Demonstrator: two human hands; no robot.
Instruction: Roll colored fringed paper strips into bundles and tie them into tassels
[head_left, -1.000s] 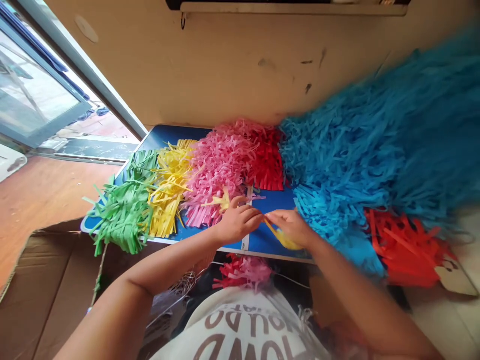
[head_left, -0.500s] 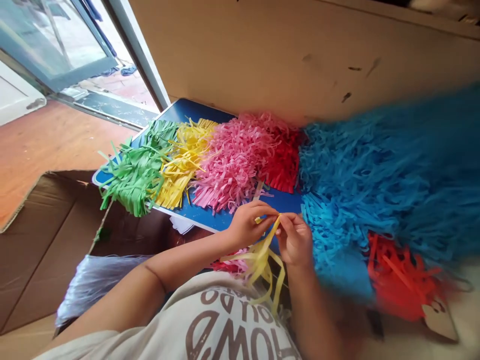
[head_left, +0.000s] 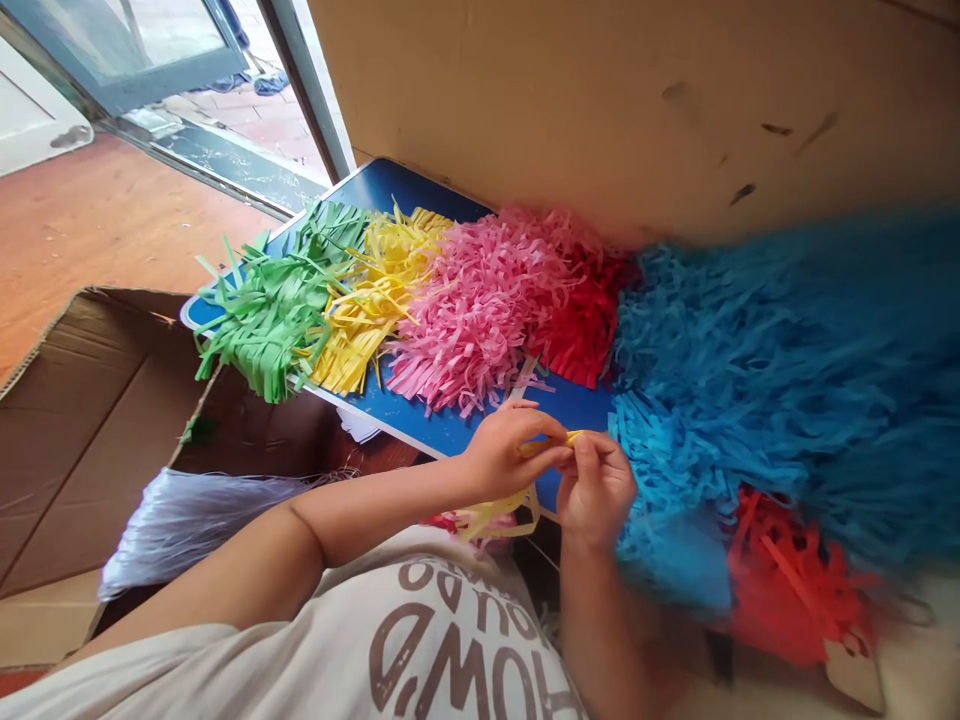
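My left hand [head_left: 517,447] and my right hand [head_left: 597,492] meet near the table's front edge, both pinching a yellow paper tassel [head_left: 511,508]. Its top lies between the fingertips, and its loose strips hang below my left hand. Beneath the hands, close to my shirt, some pink and red paper strips [head_left: 442,521] show in part. Beyond my hands on the blue table [head_left: 435,425] lie piles of fringed paper: green [head_left: 277,310], yellow [head_left: 367,320], pink [head_left: 480,310] and red [head_left: 577,330].
A large blue fringe pile [head_left: 720,400] spreads along the right, with a red bundle [head_left: 795,580] below it. At the left stands an open cardboard box [head_left: 82,400] beside a bundle of pale threads [head_left: 202,520]. A beige wall [head_left: 570,110] borders the table's far side.
The fingers have closed further around the tassel's top, which now lies more level. Its hanging strips have swung left behind my left hand. The camera view has shifted slightly.
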